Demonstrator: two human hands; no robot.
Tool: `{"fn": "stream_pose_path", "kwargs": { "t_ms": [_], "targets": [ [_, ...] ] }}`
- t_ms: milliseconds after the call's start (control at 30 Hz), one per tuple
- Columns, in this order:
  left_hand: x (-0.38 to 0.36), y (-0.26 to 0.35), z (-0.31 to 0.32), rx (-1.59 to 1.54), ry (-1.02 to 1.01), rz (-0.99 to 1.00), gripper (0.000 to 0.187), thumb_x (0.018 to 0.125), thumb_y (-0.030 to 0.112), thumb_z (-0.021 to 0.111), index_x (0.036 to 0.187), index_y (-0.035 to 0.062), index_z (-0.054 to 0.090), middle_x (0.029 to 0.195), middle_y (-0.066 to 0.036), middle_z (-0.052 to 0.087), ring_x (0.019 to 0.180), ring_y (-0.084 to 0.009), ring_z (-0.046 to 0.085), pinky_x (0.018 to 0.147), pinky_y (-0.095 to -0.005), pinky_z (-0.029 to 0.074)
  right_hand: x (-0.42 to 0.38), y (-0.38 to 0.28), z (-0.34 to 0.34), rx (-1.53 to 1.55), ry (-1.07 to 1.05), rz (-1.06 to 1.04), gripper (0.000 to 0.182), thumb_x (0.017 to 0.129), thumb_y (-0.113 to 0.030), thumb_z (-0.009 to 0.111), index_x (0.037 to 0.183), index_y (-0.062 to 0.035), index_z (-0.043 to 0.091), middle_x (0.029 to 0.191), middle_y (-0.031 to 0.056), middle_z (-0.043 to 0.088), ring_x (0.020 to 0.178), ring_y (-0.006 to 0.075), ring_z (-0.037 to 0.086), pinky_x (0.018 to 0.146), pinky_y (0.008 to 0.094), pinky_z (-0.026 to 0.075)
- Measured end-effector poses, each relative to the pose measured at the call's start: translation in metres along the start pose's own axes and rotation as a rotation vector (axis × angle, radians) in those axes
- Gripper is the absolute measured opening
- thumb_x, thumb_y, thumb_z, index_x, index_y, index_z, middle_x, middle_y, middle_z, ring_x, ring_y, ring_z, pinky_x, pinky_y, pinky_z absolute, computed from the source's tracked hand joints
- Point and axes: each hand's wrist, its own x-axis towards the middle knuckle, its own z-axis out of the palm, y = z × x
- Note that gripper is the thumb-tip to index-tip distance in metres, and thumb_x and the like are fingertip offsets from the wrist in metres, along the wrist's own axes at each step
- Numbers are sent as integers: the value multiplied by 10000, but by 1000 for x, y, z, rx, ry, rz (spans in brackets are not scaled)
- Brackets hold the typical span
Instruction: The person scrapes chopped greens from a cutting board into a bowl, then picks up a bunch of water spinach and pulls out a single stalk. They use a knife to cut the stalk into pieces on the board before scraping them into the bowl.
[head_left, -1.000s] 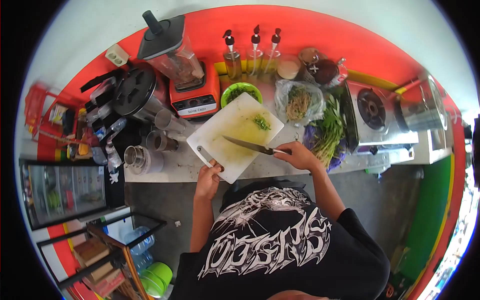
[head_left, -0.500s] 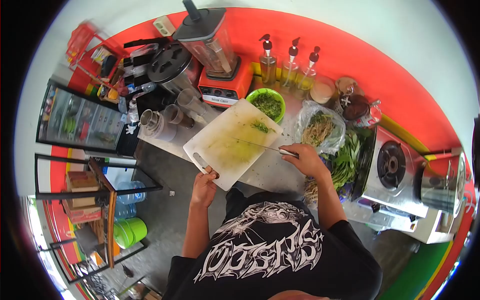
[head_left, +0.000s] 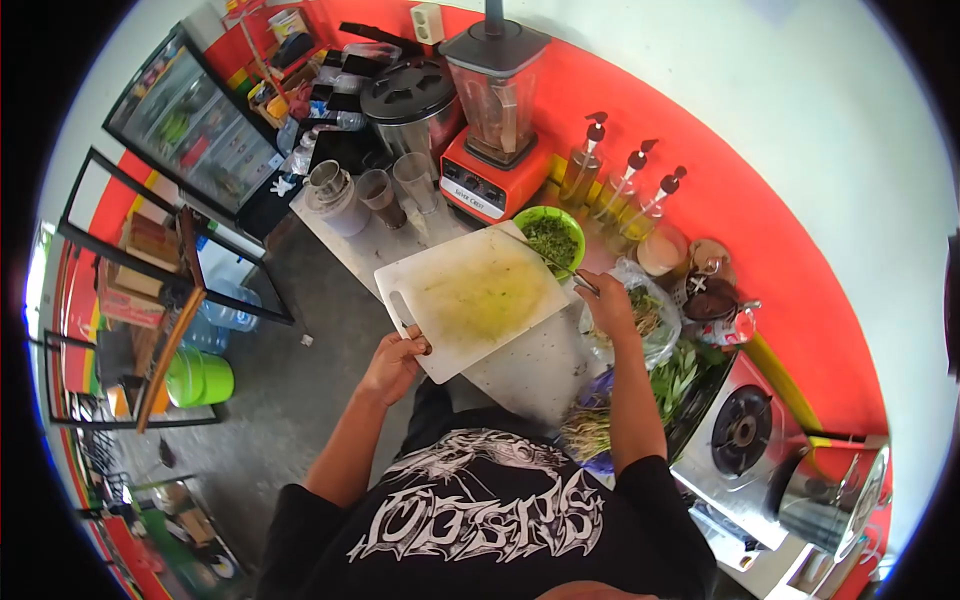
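Note:
My left hand (head_left: 396,364) grips the near-left corner of a white cutting board (head_left: 428,285), by its handle slot. Held above the counter, the board has a yellow-green stain and small green bits on it. In my right hand (head_left: 610,305) is a knife (head_left: 545,257), its blade lying along the board's far right edge, over the bowl. A bright green bowl (head_left: 577,232) stands just past that edge, filled with chopped greens (head_left: 549,240). Part of the bowl is hidden behind the board.
Behind the bowl is a red blender (head_left: 500,170); pump bottles (head_left: 630,190) stand to its right. Cups (head_left: 380,198) are at left. A plastic bag (head_left: 655,340) of rooted greens, leafy stems (head_left: 685,380) and a gas stove (head_left: 740,430) lie on the right.
The small pile of chopped greens has left the board. My right hand has moved the knife from mid-board to the far edge by the bowl. The whole view has turned.

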Motion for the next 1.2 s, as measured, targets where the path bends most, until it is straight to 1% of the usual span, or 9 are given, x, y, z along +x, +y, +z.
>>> {"fn": "stream_pose_path", "kwargs": {
  "t_ms": [200, 267, 400, 467, 667, 767, 1000, 1067, 1200],
  "targets": [
    [5, -16, -3, -23, -3, 0, 436, 862, 8, 516, 1278, -86, 607, 994, 1, 639, 925, -119, 553, 942, -298, 444, -23, -40, -2, 113, 134, -40, 333, 905, -221, 729, 1211, -89, 733, 872, 159, 656, 803, 355, 644, 746, 435, 507],
    [6, -15, 1, -33, 28, -9, 410, 870, 6, 522, 1259, -79, 616, 1001, 1, 641, 927, -120, 554, 945, -306, 449, -42, -64, -11, 196, -87, -34, 328, 896, -193, 740, 1206, -87, 736, 867, 150, 659, 791, 333, 646, 742, 417, 506],
    [11, -11, -5, -65, 12, -7, 376, 873, 3, 527, 1227, -71, 627, 1011, -7, 649, 922, -121, 555, 945, -311, 453, -75, -93, -15, 317, -173, -104, 338, 876, -158, 759, 1206, -86, 737, 851, 143, 647, 766, 313, 636, 731, 401, 502],
    [10, -4, 4, -33, 47, -6, 252, 903, 18, 562, 1129, -44, 656, 986, -1, 638, 917, -118, 573, 938, -292, 464, -83, -93, -15, 255, -169, -130, 347, 862, -141, 772, 1202, -83, 739, 845, 138, 641, 759, 314, 629, 725, 396, 498],
    [4, 3, 9, -14, -30, 33, 359, 898, 12, 560, 1233, -89, 638, 1041, -31, 672, 916, -120, 586, 925, -289, 469, -63, -64, -10, 137, -76, -28, 351, 875, -162, 765, 1218, -95, 740, 858, 154, 643, 771, 330, 635, 732, 402, 503],
    [3, -1, 6, 17, 21, 33, 383, 841, 14, 529, 1190, -98, 641, 907, 5, 618, 867, -114, 520, 885, -278, 419, -40, -41, 1, 149, -49, 51, 351, 878, -186, 763, 1217, -96, 742, 870, 174, 657, 793, 335, 654, 748, 413, 514],
    [-4, -6, 6, 37, 57, 52, 351, 840, 11, 528, 1155, -83, 653, 898, 0, 615, 874, -120, 535, 876, -288, 437, -9, 4, 36, 137, 144, 27, 366, 879, -226, 767, 1215, -83, 741, 890, 191, 685, 827, 348, 683, 771, 427, 526],
    [-5, -12, 1, 12, 45, 61, 333, 843, 9, 529, 1137, -76, 659, 905, -3, 620, 878, -124, 543, 873, -293, 447, -20, -6, 37, 190, 187, 81, 352, 883, -167, 769, 1222, -75, 739, 854, 126, 681, 758, 248, 634, 731, 355, 500],
    [-4, -23, -7, -22, 73, 61, 353, 843, 6, 517, 1161, -77, 647, 909, -2, 622, 878, -122, 543, 880, -292, 447, -44, -44, 13, 237, 20, 97, 344, 872, -134, 775, 1209, -77, 745, 834, 115, 664, 733, 238, 611, 726, 344, 493]
  ]
}}
